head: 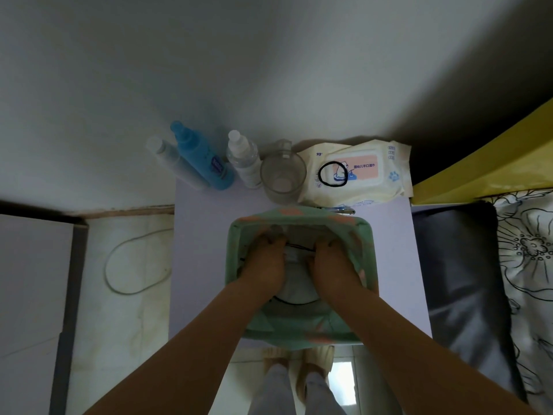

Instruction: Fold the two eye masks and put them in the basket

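Note:
A green fabric basket (366, 253) with orange patches stands on the small pale table (203, 235). Both my hands are down inside it. My left hand (263, 262) and my right hand (332, 262) rest palm down on pale grey eye masks (299, 283) with thin black straps that lie on the basket's floor. The fingers are curled over the masks' far edge. My hands hide most of the masks, so I cannot tell how they are folded or tell one from the other.
Along the table's back edge stand a white bottle (170, 160), a blue bottle (200, 160), a clear bottle (244, 158) and a clear cup (282, 175). A wet-wipe pack (359, 172) carries a black hair tie (333, 174). A bed (490, 265) borders the right, floor and a cable (134, 265) the left.

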### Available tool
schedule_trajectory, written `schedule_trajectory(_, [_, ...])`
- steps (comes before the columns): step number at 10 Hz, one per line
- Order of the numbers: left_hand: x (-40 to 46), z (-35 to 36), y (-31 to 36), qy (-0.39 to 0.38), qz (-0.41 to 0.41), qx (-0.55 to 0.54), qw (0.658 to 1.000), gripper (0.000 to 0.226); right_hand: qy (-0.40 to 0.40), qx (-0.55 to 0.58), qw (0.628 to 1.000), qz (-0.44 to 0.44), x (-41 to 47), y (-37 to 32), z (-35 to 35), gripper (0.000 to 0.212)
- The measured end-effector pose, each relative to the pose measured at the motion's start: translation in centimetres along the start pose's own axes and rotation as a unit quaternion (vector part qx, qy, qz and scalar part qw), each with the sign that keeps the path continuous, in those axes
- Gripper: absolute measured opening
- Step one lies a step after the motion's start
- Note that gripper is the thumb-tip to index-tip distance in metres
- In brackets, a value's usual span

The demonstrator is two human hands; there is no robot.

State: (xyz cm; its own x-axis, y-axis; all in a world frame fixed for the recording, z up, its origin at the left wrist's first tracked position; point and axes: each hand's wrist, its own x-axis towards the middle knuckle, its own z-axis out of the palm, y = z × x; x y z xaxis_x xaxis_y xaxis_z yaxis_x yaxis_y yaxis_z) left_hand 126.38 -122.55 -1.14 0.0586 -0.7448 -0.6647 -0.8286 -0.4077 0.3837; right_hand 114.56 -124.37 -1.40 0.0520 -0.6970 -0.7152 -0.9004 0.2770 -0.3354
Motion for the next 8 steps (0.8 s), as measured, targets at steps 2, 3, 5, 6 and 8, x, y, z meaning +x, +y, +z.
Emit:
schedule_trajectory(2, [-0.2,0.1,0.1,-0.003,-0.006,-0.008,1.0,0.038,0.018,-0.015,1.0,-0.016,-0.2,0.0,0.5,0.033])
schedule_trajectory(3, [-0.9,-0.2,0.4,0.004,0.002,0.012,1.0,0.036,0.026,-0.046,0.998,-0.035,-0.6,0.0,0.3,0.031])
schedule_trajectory(5, [-2.5,-1.3,0.9,0.032,0.017,0.062,0.997,0.029,0.055,-0.146,0.985,-0.068,-2.5,-0.5,-1.0,0.034])
schedule_trajectory(6, [-3.3,-1.9,1.3,0.054,0.024,0.064,0.996,0.026,0.074,-0.158,0.981,-0.086,-3.6,-0.7,-1.4,0.034])
schedule_trajectory(8, [-5.2,-3.0,1.7,0.091,0.046,0.034,0.994,0.026,0.089,-0.136,0.978,-0.129,-6.0,-0.8,-2.1,0.025])
